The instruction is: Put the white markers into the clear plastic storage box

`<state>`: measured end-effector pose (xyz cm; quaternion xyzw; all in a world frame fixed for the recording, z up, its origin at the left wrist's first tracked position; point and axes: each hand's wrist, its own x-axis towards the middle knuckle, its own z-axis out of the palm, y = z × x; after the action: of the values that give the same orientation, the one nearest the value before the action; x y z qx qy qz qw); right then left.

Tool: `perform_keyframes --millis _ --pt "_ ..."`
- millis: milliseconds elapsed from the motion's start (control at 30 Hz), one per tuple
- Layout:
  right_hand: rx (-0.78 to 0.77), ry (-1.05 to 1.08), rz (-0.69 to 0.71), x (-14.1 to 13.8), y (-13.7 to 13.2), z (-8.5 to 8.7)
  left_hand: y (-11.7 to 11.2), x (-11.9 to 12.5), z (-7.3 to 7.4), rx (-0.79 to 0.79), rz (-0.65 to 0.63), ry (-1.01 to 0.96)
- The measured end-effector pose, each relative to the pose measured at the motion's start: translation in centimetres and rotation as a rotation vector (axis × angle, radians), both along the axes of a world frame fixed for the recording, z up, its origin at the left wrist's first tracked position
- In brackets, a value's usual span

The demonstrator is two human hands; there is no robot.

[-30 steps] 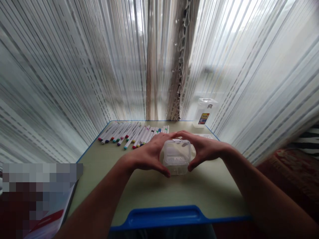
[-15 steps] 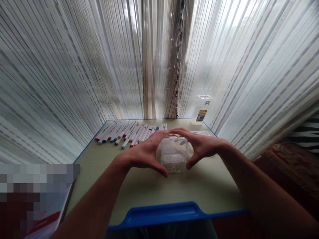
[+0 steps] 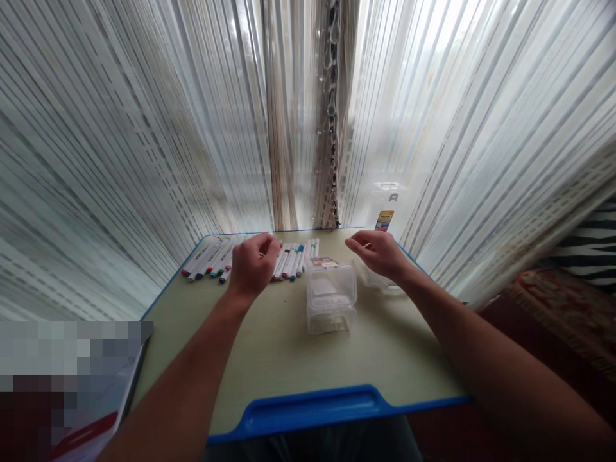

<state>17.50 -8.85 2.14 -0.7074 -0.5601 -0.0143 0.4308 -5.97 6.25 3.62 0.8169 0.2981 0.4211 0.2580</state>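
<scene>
a clear plastic box (image 3: 331, 285) sits at the middle of the bench (image 3: 269, 350), with neither hand on it; whether its lid is up or down is hard to tell. to its left and farther off is the left hand (image 3: 254, 264), seen over the row of markers (image 3: 289, 260), fingers curled inward; i cannot tell whether they close on anything or touch a marker. on the far right the right hand (image 3: 378, 250) hangs beside a clear tray (image 3: 385, 286), fingers bent toward the thumb, and again whether its grip meets or holds something does not show. the step in hand looks like a moment with both hands free of the box, one by the markers, one by the tray. handling the box would call for a light hold on both side walls; taking a marker, for a pinch on one barrel without rolling its neighbours. farther right a clear case (image 3: 384, 221) with a coloured label stands before the striped curtain (image 3: 231, 128), and a blue ledge (image 3: 317, 409) runs along the near edge.
</scene>
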Motion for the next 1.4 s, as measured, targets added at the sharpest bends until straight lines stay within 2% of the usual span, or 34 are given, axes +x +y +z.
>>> perform_keyframes --millis 67,133,367,533,667,800,933,1033,1200,1300,1400 --pt "-0.005 -0.058 -0.011 -0.2 0.0 -0.2 0.0 0.1 -0.3 0.059 0.039 0.152" --pt "-0.008 -0.097 0.003 -0.5 -0.1 -0.1 -0.1 0.2 -0.6 0.067 0.034 0.220" --pt "-0.029 -0.151 0.030 -0.6 -0.1 -0.6 -0.9 0.6 -1.4 0.081 0.038 0.323" --pt "-0.022 -0.173 0.069 -0.5 0.1 -1.2 -1.0 0.7 -1.4 0.094 0.083 0.364" --pt "-0.010 -0.188 0.065 -0.8 0.1 -1.2 -1.1 0.7 -0.6 0.097 0.131 0.413" --pt "-0.015 -0.185 0.066 -1.0 0.1 -1.1 -0.4 -0.1 1.8 0.132 0.184 0.489" --pt "-0.019 -0.182 0.064 -1.1 0.1 -1.0 2.8 -2.6 4.8 0.131 0.273 0.613" --pt "-0.007 -0.199 0.058 -1.1 0.1 -1.0 6.6 -5.5 5.8 0.073 0.349 0.751" --pt "0.019 -0.225 0.051 -0.9 0.2 -1.0 12.3 -9.4 4.8 -0.049 0.420 0.972" --pt "0.021 -0.234 0.056 -0.8 0.2 -1.0 14.0 -10.0 3.9 -0.114 0.439 1.035" --pt "0.016 -0.220 0.063 -0.9 0.2 -0.9 14.9 -9.7 3.1 -0.195 0.435 1.072"
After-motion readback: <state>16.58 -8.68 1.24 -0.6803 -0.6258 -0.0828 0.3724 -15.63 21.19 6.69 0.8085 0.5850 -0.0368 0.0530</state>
